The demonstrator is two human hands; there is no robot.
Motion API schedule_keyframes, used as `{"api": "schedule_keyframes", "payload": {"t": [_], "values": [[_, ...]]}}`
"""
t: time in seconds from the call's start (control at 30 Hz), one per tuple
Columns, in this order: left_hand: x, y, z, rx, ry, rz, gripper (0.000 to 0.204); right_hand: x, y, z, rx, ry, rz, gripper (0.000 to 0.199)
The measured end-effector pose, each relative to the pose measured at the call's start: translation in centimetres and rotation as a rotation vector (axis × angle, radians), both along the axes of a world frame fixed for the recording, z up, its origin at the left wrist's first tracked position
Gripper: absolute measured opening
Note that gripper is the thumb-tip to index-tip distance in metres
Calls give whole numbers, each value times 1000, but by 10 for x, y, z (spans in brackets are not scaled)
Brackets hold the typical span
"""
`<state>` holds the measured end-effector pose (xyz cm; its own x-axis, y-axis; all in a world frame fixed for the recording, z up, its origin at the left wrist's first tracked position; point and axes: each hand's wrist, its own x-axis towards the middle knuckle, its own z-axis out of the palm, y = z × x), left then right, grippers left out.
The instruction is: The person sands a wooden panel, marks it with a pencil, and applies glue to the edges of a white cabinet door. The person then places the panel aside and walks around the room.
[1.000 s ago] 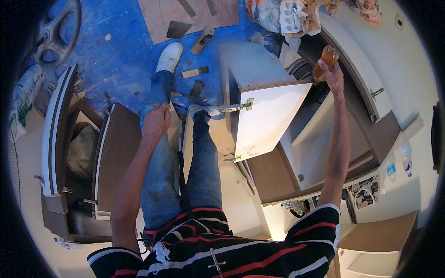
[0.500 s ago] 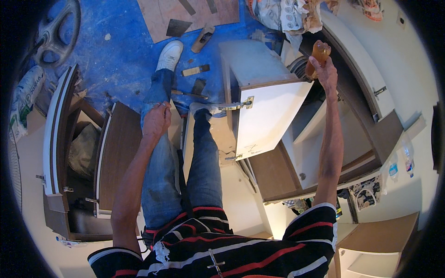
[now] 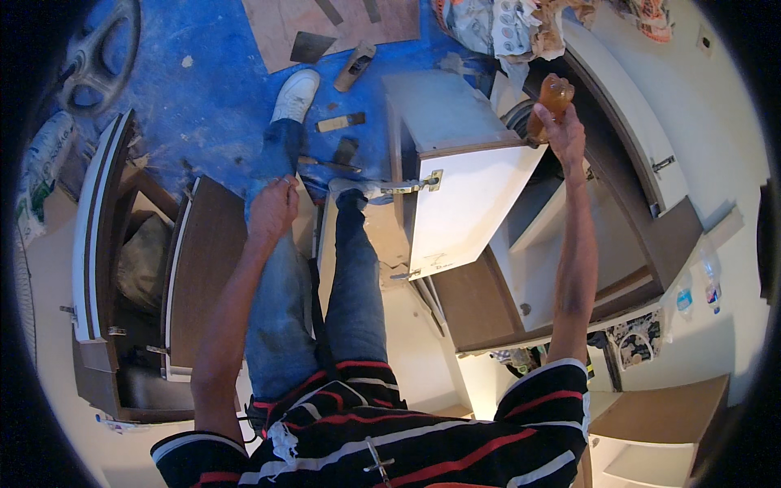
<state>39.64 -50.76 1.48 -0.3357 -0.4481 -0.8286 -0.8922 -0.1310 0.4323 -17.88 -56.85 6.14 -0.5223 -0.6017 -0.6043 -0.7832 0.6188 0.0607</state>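
With my right arm stretched forward, my right hand (image 3: 565, 137) grips an amber plastic bottle (image 3: 556, 96). The bottle is tilted, its bumpy base up and its lower end beside a dark round coil-like thing (image 3: 518, 120) at the cabinet's edge. My left hand (image 3: 274, 205) is closed over my left knee; any small thing in its fingers is hidden. Between my arms a white cabinet door panel (image 3: 468, 213) with metal hinges (image 3: 431, 181) leans at an angle. Just right of it lies an open brown and white cabinet (image 3: 602, 220).
A wooden hand plane (image 3: 355, 67), a brush-like tool (image 3: 340, 122) and a wooden board (image 3: 272, 28) lie on the blue floor sheet (image 3: 203, 89). Brown cabinet parts (image 3: 203, 276) stand at left, below a pedestal-like base (image 3: 102, 69). Water bottles (image 3: 686, 301) are at right.
My right hand has shifted slightly left and down with the bottle, which leans a little differently. My left hand stays on the knee. The whole view has moved slightly.
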Motion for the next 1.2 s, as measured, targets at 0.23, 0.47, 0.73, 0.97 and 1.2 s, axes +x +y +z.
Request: {"api": "schedule_keyframes", "payload": {"t": [0.23,0.47,0.73,0.97,1.2], "values": [[1,-3,-3,-28,1,-14,18,-14,-4,-4,8,86,32,70],[1,-3,-3,-41,44,5,20,-42,-4,-17,71,88,24,78],[0,-2,-4,1,7,23,21,-55,-3,-13,-71,121,-30,78],[-1,-1,-4,-27,-24,-41,19,-50,-6,-5,117,197,8,79],[-3,0,-2,-9,23,-20,19,-8,3,-2,-85,-30,-8,67]]}}
